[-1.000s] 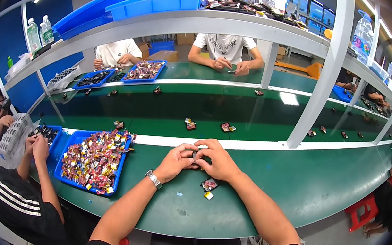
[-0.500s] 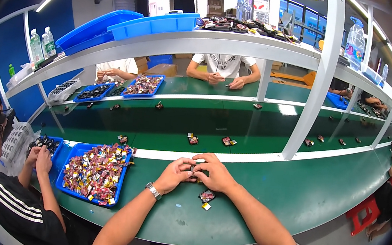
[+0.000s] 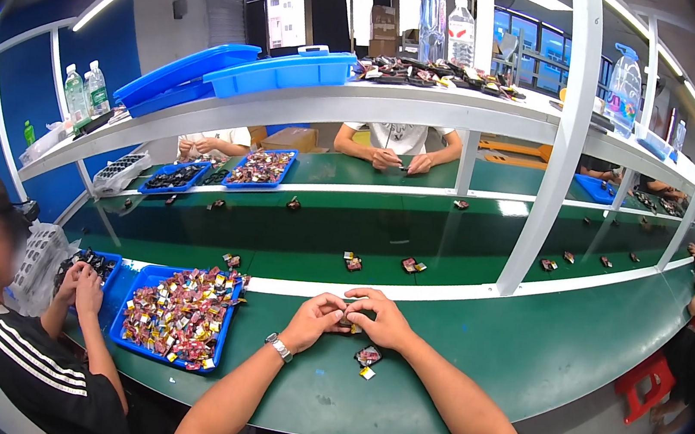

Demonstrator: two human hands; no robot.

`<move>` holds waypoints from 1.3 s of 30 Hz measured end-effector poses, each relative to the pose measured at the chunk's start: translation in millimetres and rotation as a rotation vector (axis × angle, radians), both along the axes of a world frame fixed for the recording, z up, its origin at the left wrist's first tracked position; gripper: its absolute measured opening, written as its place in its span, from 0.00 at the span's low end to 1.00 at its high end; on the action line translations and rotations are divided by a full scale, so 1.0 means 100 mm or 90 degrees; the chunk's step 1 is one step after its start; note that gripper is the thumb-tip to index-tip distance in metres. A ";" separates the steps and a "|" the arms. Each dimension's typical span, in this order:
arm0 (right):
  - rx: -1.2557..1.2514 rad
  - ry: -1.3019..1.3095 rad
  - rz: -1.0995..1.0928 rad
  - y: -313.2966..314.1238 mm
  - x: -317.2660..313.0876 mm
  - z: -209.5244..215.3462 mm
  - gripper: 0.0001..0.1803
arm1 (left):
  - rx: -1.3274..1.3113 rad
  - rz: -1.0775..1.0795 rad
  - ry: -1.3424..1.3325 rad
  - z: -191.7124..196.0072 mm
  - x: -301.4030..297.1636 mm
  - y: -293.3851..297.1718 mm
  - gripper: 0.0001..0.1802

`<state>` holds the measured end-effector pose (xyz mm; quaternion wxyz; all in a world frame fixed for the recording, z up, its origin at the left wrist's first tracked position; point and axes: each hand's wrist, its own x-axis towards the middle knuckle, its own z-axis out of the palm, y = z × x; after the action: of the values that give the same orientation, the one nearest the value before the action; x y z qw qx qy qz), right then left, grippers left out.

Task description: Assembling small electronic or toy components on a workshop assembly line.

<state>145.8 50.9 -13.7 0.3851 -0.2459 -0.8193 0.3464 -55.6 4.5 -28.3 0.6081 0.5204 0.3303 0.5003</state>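
Observation:
My left hand [image 3: 316, 320] and my right hand [image 3: 381, 318] meet over the green table [image 3: 538, 362], fingertips pinched together on a small dark part [image 3: 343, 327] that is mostly hidden between them. A silver watch [image 3: 279, 347] sits on my left wrist. Just below the hands lie a small dark and red part [image 3: 368, 356] and a tiny yellow piece [image 3: 366, 373]. To my left stands a blue tray [image 3: 136, 317] heaped with several small colourful parts.
A green conveyor belt [image 3: 380, 234] beyond a white strip carries scattered small parts [image 3: 352, 262]. A person in a striped black shirt [image 3: 43, 362] works at my left. Other people sit across the belt. White shelf posts [image 3: 549, 164] hold blue bins and bottles above.
My hands stay pinched together at the same spot on the table. The view has tilted upward slightly, so the shelf and belt sit lower in the picture.

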 end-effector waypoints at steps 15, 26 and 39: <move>0.155 -0.070 -0.132 -0.16 -0.07 0.01 0.06 | -0.068 0.030 -0.009 0.04 0.05 0.00 0.12; 0.137 0.024 -0.187 -0.21 -0.16 -0.09 0.07 | -0.042 0.013 -0.072 -0.04 0.01 0.04 0.13; 0.108 0.041 -0.161 -0.23 -0.23 -0.07 0.09 | -0.022 0.045 -0.096 -0.06 0.01 0.03 0.12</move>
<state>122.8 28.0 -20.9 0.4713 -0.3022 -0.7954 0.2321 -55.1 7.1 -34.7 0.6219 0.4590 0.3102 0.5535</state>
